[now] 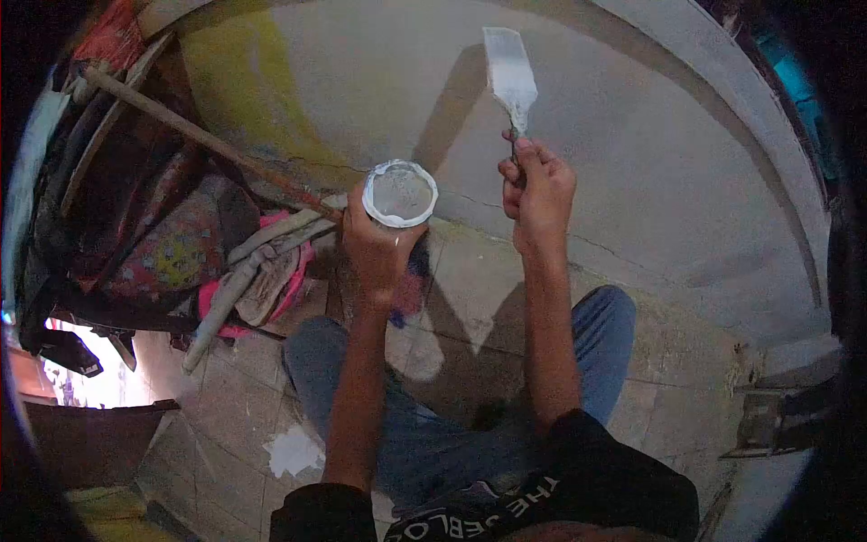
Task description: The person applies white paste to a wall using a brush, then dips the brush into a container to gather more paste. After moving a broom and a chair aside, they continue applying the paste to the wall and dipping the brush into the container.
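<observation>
My left hand (375, 257) is wrapped round a small round tub (400, 219), whose rim is smeared with white paste. The tub's open top faces up, and a pale greyish-white surface shows inside. Raised in front of the wall, my right hand (545, 194) grips a putty knife (510, 68) by its thin handle. Its broad blade points up and is coated in white. I cannot tell whether the blade touches the wall (623, 135); its shadow falls to the left.
A long wooden stick (208, 140) slants across a pile of clutter at left, near a pink-edged item (302, 271) and pale rods (217, 316). A white splotch (295, 452) lies on the tiled floor (235, 406). Yellow paint (244, 81) marks the wall.
</observation>
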Tool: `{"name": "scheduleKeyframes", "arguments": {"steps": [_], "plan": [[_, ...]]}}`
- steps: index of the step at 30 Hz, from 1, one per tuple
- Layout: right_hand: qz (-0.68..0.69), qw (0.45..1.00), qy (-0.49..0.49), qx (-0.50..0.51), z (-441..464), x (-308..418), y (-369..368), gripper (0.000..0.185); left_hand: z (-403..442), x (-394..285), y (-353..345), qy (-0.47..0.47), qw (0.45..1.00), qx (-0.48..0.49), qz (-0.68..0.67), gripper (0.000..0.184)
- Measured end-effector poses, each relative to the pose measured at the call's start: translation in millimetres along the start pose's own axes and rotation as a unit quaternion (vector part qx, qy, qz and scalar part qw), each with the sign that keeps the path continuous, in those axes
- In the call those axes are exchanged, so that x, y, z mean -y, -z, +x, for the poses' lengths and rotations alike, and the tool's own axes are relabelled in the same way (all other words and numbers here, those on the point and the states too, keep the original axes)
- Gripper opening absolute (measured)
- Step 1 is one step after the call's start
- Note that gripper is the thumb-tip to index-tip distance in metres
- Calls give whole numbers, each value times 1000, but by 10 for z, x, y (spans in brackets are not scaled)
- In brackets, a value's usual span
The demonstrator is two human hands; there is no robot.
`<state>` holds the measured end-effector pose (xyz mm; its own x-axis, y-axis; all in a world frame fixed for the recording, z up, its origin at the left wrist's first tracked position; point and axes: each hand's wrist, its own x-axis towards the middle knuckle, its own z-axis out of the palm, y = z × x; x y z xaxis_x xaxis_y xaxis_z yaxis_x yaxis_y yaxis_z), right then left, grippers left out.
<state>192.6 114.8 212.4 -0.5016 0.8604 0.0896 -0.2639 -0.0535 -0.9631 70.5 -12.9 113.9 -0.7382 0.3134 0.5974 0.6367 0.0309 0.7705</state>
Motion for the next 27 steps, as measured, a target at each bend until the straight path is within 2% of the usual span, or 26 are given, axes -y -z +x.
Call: {"name": "scheduleKeyframes", "arguments": {"steps": [2,4,6,8,10,11,13,15,16,18,19,20,21,22,24,27], "plan": [[0,1000,23,-13,22,-149,-14,25,3,-4,11,-2,1000,6,3,85],[-85,994,-23,-59,188,-797,79,23,-25,58,-17,8,1000,2,-11,85],[-110,989,-78,-57,212,-1541,253,20,-23,118,-37,13,1000,-1,2,85],[-111,976,-173,-71,102,-2233,433,17,-20,87,-22,18,1000,-4,15,85],[-204,953,-220,-30,220,-3110,750,16,-12,-24,27,40,997,4,66,78],[-202,955,-217,-27,246,-2971,646,16,13,-12,14,37,997,1,67,78],[-127,975,-152,-98,198,-2288,371,17,-20,6,2,49,998,0,32,78],[-109,991,-66,-38,465,-1728,265,17,-26,22,0,37,999,-4,28,82],[-172,983,-44,-36,518,-1318,184,17,-11,28,-1,16,1000,-9,22,86],[-118,992,2,-46,209,-360,-41,19,-24,25,13,12,999,-16,34,85],[-121,992,2,-42,112,-115,-105,19,-21,20,7,2,999,-21,44,85],[-121,990,47,-52,19,62,-146,20,-23,-8,9,4,999,-23,43,85],[-119,986,93,-65,-24,137,-161,22,-17,-58,27,5,998,-23,61,85],[-119,986,95,-65,5,106,-148,22,-6,-84,35,4,997,-23,78,84],[-48,997,44,-45,130,-108,-71,21,-11,-52,36,2,997,-23,68,83],[-93,994,-45,-36,395,-1078,199,19,-15,-49,43,17,998,-15,58,83]]}}
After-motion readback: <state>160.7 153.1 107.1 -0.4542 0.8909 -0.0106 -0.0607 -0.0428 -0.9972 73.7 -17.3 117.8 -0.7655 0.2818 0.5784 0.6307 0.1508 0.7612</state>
